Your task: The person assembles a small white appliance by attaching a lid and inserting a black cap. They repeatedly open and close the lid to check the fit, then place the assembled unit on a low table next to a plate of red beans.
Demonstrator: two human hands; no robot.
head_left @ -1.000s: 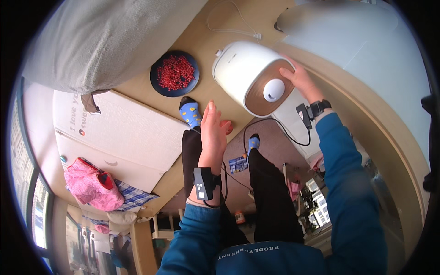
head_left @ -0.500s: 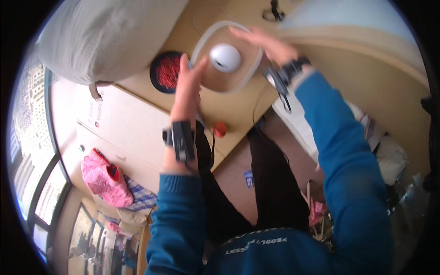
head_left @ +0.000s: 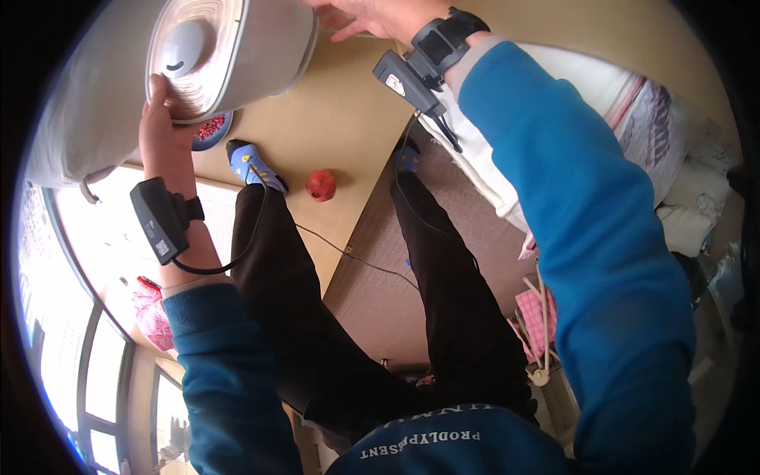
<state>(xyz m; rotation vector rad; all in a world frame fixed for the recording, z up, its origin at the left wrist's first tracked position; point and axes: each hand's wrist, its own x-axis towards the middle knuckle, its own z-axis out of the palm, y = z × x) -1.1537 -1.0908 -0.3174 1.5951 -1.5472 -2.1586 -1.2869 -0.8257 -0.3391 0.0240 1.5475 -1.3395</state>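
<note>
- Head view: blue sleeves and dark trousers lie nearest, with a black device strapped to the left wrist and another black device to the right.
- Left hand grips the white appliance from below, thumb on its face, other fingers hidden.
- Right hand has loosely bent fingers just beside the appliance's right edge, cut by the frame; whether it touches or grips, I cannot tell.
- The appliance is at upper left, tilted, its face with a round knob toward the camera.
- Below it, a dark bowl of small red pieces is partly hidden.
- A red ball-shaped thing sits on the wooden surface, right of a blue sock.
</note>
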